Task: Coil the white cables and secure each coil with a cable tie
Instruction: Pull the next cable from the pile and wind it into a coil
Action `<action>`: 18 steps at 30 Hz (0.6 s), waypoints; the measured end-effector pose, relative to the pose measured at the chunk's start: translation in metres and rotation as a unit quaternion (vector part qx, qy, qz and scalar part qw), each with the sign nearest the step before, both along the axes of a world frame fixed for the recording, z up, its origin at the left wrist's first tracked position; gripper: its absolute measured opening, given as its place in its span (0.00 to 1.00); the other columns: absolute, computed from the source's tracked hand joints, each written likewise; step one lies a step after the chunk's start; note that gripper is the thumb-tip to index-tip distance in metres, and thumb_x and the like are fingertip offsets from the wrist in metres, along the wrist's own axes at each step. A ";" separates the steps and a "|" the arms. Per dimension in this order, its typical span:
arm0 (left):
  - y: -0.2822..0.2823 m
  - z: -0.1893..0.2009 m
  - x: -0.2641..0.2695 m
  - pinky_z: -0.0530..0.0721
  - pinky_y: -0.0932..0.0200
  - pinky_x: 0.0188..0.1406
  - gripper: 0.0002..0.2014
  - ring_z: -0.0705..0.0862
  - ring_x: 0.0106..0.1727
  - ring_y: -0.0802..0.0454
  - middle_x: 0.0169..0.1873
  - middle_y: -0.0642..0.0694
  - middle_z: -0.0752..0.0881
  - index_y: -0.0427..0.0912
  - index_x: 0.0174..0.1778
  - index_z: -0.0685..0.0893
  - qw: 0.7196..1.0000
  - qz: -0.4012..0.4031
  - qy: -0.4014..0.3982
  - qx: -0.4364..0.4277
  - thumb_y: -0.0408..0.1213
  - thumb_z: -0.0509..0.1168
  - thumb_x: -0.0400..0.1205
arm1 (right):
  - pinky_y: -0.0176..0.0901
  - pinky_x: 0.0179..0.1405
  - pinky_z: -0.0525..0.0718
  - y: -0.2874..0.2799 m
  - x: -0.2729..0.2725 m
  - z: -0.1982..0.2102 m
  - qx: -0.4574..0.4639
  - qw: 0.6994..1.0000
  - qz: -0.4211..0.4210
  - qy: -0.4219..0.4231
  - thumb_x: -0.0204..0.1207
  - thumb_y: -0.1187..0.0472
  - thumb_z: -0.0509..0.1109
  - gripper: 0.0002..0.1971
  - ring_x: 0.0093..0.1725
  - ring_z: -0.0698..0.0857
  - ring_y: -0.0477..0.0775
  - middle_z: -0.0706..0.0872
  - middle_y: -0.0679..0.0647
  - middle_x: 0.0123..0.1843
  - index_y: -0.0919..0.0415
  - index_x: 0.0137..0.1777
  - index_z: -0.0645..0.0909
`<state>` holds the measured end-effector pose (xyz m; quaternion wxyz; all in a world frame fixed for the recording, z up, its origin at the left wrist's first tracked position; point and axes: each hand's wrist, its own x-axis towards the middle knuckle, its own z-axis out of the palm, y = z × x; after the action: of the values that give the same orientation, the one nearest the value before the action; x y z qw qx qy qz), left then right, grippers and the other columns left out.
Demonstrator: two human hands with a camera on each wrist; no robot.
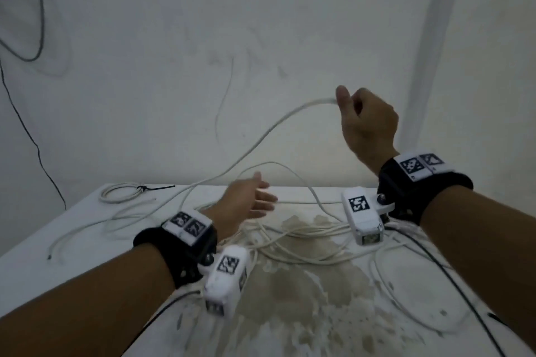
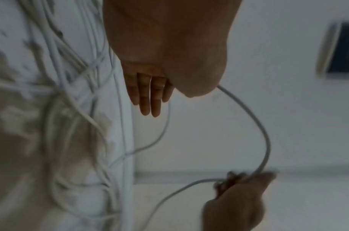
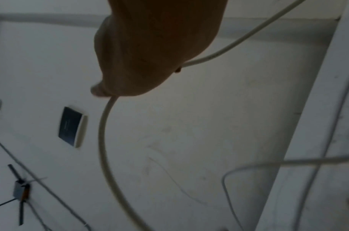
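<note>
Above the table's (image 1: 34, 249) far edge, right hand (image 1: 368, 124) raised, pinching white cable (image 1: 261, 139) running down-left to the tangle. Left hand (image 1: 249, 200) nearer that slack, fingers straight, gripping nothing. Finished coil (image 1: 121, 191) far left.

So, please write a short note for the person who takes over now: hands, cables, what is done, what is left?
Right hand: raised, grips one white cable lifted off the table.
Left hand: open over the loose cables, holds nothing.
Done: one tied coil at the far left corner, black cable tie on it.
Left: coil the held cable, tie it, then the rest of the tangle.
</note>
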<state>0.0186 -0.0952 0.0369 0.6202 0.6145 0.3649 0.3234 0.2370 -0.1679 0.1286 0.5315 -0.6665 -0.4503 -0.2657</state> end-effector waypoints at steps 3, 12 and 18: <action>-0.004 0.046 0.008 0.83 0.45 0.50 0.15 0.87 0.47 0.38 0.57 0.31 0.87 0.32 0.56 0.74 0.949 0.034 -0.231 -0.210 0.40 0.48 0.92 | 0.46 0.33 0.57 -0.018 -0.026 -0.018 -0.010 1.000 -0.028 0.001 0.84 0.39 0.56 0.29 0.30 0.72 0.56 0.72 0.50 0.23 0.59 0.27 0.68; -0.012 0.091 -0.036 0.83 0.50 0.56 0.16 0.78 0.35 0.48 0.43 0.42 0.78 0.34 0.44 0.73 0.870 0.217 -0.356 -0.264 0.35 0.46 0.92 | 0.41 0.40 0.77 -0.038 -0.012 -0.106 -0.264 0.933 -0.091 0.229 0.73 0.57 0.75 0.10 0.49 0.88 0.60 0.88 0.57 0.45 0.63 0.44 0.81; -0.012 0.097 -0.073 0.71 0.62 0.19 0.16 0.67 0.24 0.53 0.30 0.44 0.70 0.40 0.37 0.71 0.946 0.287 -0.104 -0.113 0.28 0.46 0.90 | 0.50 0.66 0.78 -0.065 0.008 -0.111 -0.278 0.891 -0.096 0.346 0.79 0.60 0.67 0.34 0.75 0.71 0.71 0.66 0.70 0.78 0.68 0.81 0.59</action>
<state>-0.0544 -0.1072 0.1334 0.6008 0.3733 0.4934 0.5062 0.2451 -0.2327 0.0175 0.4186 -0.8768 -0.2268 0.0680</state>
